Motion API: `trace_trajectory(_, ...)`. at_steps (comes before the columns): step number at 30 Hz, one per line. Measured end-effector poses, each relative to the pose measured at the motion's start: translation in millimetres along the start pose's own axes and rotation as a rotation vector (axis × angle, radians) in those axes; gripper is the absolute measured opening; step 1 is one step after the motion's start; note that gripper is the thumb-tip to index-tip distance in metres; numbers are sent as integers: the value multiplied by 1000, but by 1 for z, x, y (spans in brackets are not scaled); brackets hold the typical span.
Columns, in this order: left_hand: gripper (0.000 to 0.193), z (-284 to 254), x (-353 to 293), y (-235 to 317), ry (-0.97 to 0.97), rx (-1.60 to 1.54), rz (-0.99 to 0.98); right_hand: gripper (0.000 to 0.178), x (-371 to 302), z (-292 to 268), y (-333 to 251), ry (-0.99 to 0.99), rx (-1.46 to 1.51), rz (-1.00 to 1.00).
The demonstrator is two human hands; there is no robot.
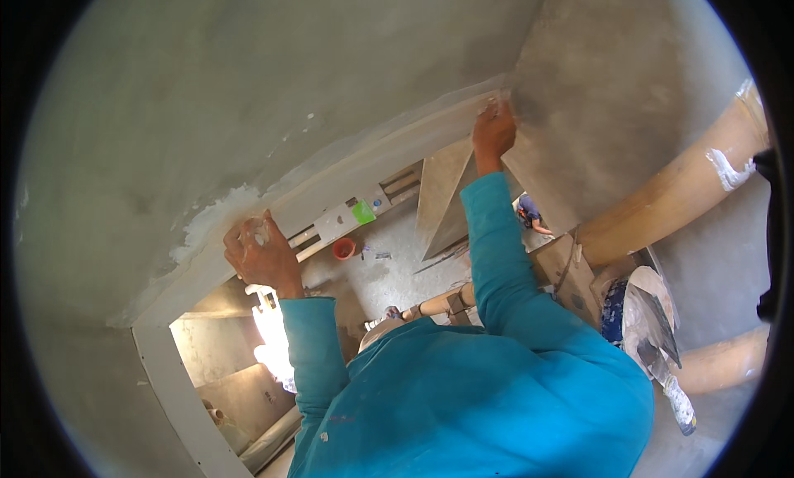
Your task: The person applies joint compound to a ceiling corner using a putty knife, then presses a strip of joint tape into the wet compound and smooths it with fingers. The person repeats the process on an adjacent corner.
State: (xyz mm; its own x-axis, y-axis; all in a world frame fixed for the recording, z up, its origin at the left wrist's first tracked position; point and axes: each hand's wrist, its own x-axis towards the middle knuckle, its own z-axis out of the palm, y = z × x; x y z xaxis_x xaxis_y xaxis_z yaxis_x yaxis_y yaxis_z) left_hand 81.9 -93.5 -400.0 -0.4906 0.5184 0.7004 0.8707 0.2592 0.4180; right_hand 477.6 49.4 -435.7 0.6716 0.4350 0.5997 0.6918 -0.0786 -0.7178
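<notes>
Grey plaster point(207, 81): matt w/ rough wht patch point(213, 217); sleeve point(501, 242): matt cloth; pipe point(662, 205): smooth (plastic-lkg).

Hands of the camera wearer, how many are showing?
2: the left hand beside the white patch on the grey surface, the right hand farther up, near the corner.

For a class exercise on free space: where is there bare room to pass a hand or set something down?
A hand could likely pass along the pale strip between the left hand and right hand. Below, bare grey floor shows between the red bucket and the pointed panel. It is crowded at right, where putty-smeared tools sit near a thick pole.
</notes>
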Motion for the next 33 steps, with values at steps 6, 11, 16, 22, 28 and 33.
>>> trace_trajectory(6, 23, -3, 1, 4, -9, -5, 23, 41, -12, -5, -14, -49, 24, 29)
trace_trajectory(11, 22, -8, 1, 7, -37, -12, 15, 43, -18, -12, -20, -169, 23, 105)
trace_trajectory(16, 23, -9, 1, 8, -55, -26, 3, 45, -33, -8, -26, -131, 147, 41)
trace_trajectory(22, 24, -7, 0, 7, -23, -17, 15, 57, -56, -13, -36, -274, 112, 14)
trace_trajectory(28, 22, -5, 0, 6, -10, -43, 9, 65, -66, -21, -50, -379, 154, 17)
trace_trajectory(33, 21, -4, 1, 6, -17, -23, -3, 64, -78, -25, -62, -389, 104, -46)
